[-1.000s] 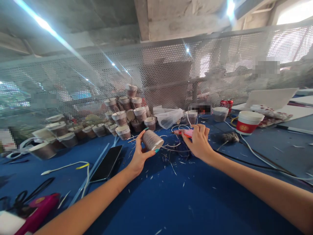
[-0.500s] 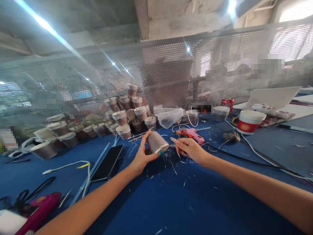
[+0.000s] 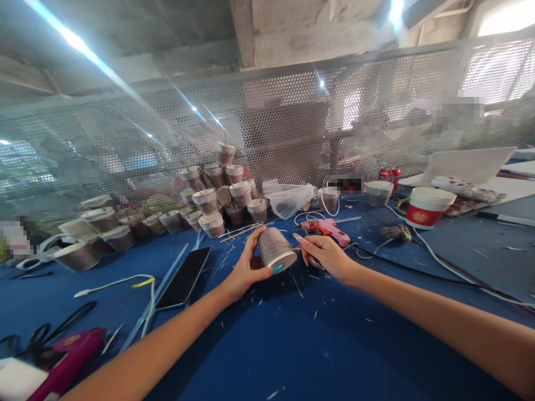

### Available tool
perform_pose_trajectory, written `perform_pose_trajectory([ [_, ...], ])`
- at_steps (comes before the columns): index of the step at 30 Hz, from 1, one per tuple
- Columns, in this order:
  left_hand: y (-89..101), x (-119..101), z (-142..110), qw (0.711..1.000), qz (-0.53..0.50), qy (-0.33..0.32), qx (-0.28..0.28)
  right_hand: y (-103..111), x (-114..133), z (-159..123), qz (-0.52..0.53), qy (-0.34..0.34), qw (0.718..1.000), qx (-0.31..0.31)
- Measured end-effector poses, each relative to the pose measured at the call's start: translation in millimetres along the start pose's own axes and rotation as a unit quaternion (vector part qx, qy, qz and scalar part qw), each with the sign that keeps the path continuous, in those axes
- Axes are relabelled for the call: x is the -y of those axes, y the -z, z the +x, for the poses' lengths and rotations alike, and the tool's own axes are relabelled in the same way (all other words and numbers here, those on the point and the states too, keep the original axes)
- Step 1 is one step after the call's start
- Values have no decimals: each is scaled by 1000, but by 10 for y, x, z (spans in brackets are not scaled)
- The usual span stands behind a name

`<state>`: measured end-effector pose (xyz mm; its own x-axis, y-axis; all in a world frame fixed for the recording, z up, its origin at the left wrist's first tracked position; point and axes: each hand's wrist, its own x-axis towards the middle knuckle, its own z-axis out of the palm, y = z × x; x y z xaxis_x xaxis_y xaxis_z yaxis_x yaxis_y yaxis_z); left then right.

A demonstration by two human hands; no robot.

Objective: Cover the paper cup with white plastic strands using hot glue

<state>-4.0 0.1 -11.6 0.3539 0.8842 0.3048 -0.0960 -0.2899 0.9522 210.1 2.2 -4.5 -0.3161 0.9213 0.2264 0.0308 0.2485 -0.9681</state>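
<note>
My left hand is wrapped round a paper cup wound with grey-brown yarn. The cup is tipped, its pale flat base turned toward me and my thumb resting on that base. Just right of the cup, my right hand is closed in a pinch, with a thin strand of yarn running between it and the cup. A small ball of grey yarn lies farther right. Behind my right hand rests a pink glue gun, partly hidden by the fingers.
Yarn-covered cups are stacked at the back, with more at the left. A black phone and a magenta glue gun lie on the left. Red-and-white paper cups stand at the right. Cables and scraps cross the blue table.
My left hand has turned the cup, and its base now faces me more. The cup has shifted slightly right, closer to my right hand, which has barely moved; its fingers are curled in more.
</note>
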Motion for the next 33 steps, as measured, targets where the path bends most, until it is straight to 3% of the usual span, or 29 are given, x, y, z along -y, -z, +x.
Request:
perform_pose_trajectory([
  [10, -44, -42, -12, 999, -31, 18, 4, -5, -156, 0, -69, 25, 997, 11],
  [17, -69, -69, -13, 999, -48, 22, -1, -33, -119, -41, -143, 58, 988, -7],
  [22, -57, -75, -22, 998, -66, 25, -2, -75, -90, -69, -253, 105, 961, -35],
  [27, -41, -56, -22, 994, -87, 38, -49, -29, -69, -117, -319, 168, 925, -122],
  [33, -56, -92, 9, 987, -127, 67, -71, -2, -86, -145, -285, 226, 931, -17],
])
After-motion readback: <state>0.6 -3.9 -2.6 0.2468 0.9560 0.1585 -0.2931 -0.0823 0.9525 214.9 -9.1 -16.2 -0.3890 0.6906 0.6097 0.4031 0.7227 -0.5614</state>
